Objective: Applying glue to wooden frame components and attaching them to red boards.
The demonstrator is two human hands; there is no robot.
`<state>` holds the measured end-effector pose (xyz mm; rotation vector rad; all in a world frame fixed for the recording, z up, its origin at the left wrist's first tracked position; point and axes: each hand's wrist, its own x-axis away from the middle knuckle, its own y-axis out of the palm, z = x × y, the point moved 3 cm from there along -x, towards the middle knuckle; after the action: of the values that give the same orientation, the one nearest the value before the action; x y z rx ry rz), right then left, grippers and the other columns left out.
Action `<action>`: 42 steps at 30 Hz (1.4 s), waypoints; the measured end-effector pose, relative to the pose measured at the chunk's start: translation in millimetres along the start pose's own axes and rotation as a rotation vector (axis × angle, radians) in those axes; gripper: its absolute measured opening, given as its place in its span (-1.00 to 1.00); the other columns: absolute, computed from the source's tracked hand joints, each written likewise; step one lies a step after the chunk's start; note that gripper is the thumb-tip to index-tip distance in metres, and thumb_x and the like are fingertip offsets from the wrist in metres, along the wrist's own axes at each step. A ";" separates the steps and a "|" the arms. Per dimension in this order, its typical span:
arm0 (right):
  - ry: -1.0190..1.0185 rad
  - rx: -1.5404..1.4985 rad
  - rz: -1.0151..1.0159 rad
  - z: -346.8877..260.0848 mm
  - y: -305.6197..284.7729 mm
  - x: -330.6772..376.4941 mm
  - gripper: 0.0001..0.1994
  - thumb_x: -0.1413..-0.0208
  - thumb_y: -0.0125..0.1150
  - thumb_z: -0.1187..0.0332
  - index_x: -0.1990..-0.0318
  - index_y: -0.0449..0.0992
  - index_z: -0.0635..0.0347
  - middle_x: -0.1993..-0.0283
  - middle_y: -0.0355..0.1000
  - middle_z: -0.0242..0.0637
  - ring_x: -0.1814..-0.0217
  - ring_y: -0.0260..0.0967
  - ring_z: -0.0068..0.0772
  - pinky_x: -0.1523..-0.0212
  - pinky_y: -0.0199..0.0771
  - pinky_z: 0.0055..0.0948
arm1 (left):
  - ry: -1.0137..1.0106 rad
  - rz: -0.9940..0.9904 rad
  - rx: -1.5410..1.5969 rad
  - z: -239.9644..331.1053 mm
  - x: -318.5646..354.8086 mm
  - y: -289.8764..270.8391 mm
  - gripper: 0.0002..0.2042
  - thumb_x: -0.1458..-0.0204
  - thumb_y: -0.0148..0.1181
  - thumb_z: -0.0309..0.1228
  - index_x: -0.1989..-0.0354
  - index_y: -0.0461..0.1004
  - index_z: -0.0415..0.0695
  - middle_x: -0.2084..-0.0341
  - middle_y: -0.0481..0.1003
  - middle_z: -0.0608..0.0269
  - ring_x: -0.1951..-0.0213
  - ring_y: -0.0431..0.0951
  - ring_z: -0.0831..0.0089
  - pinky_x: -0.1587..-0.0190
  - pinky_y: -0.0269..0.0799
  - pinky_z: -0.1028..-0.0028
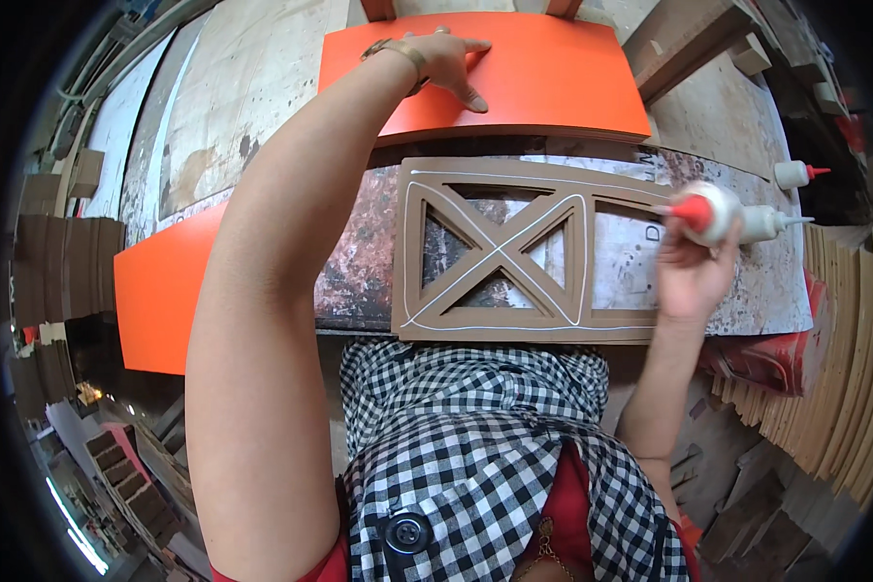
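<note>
"Brown frame (pixel 574 257), crossed by an X in its left part: where is it?"

"Flat on the near side of the worktable (pixel 252 97), just beyond the person's checked shirt (pixel 456 456), with a thin white bead (pixel 500 250) along its bars."

"And the hands?"

"Left hand (pixel 448 70) reaches far, fingers spread over an orange panel (pixel 553 78), seemingly resting on it. Right hand (pixel 698 272), by the frame's right end, has fingers curled around a white bottle (pixel 720 206), its red nozzle (pixel 691 213) pointing left. How hard they squeeze, I cannot tell."

"What worries you, standing here?"

"Drips: a loose squeeze could spill onto the mottled sheet (pixel 354 276). Smears too: the bead looks wet to me, and the left forearm (pixel 320 165) dipping rightward, or the panel dragged nearer, could wipe it."
</note>
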<state>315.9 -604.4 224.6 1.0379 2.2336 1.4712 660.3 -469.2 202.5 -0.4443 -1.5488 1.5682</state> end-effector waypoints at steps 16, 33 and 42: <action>-0.205 -0.565 0.257 -166.4 -168.4 -34.5 -0.59 -0.14 -0.07 0.16 0.08 0.27 0.41 0.19 0.37 0.00 0.29 0.41 -0.18 0.39 0.51 -0.41 | 0.566 0.013 -0.228 208.8 97.8 8.1 -0.67 0.13 0.19 -0.24 0.18 0.46 -0.10 0.15 0.40 0.15 0.09 0.36 0.20 0.03 0.23 0.19; -0.292 -0.080 0.241 -146.8 -164.8 43.6 -0.71 -0.23 -0.12 0.24 0.11 0.35 0.31 0.42 0.32 -0.33 0.51 0.17 -0.58 0.57 0.17 -0.63 | 0.777 0.036 0.022 269.6 195.5 32.4 -0.87 0.18 0.09 -0.40 0.51 0.50 -0.18 0.49 0.49 0.12 0.33 0.38 0.24 0.16 0.24 0.29; -0.088 0.746 -0.167 -25.1 1.7 34.4 -0.53 0.03 0.12 0.40 -0.07 0.25 0.30 0.41 0.31 -0.34 0.48 0.19 -0.65 0.49 0.17 -0.74 | 0.781 0.444 0.627 204.1 213.2 -118.8 -0.84 0.20 0.19 -0.50 0.43 0.46 -0.33 0.51 0.49 0.06 0.55 0.45 0.32 0.43 0.39 0.48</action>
<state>277.9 -597.4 242.6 1.0253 2.7776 0.4936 423.1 -451.5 413.9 -0.9308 -0.3471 1.7918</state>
